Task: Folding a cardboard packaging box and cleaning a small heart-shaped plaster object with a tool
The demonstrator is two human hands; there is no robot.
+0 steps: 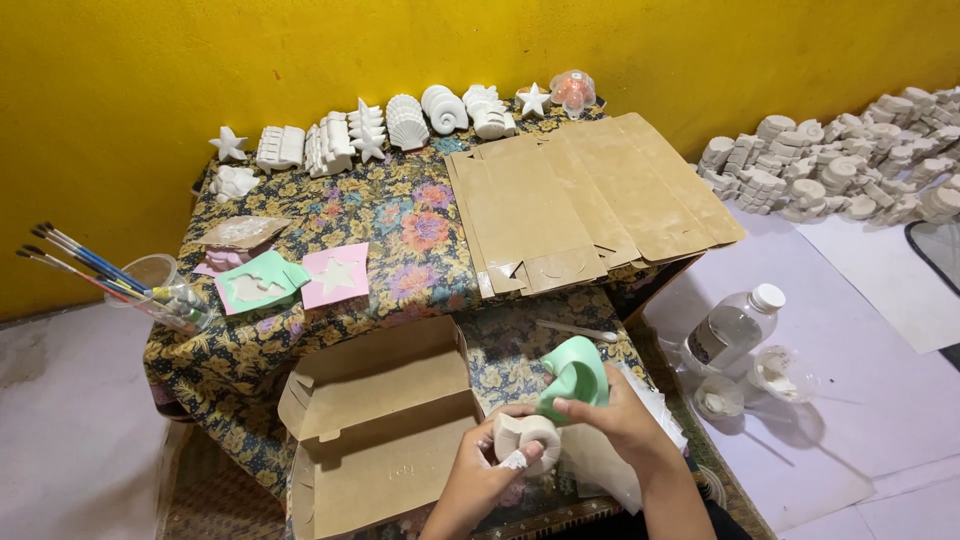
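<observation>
Low counter (400,215) under floral cloth, flat brown card sheets, open box (375,430). Near front edge: soft, bendy green mould (575,375) pinched in right hand (625,425), peeled off white plaster cast (527,440) cupped in left hand (480,475). Cast probably stiff, chalky, brittle; best gripped round thick rim. Mould rubbery, light, smooth.
</observation>
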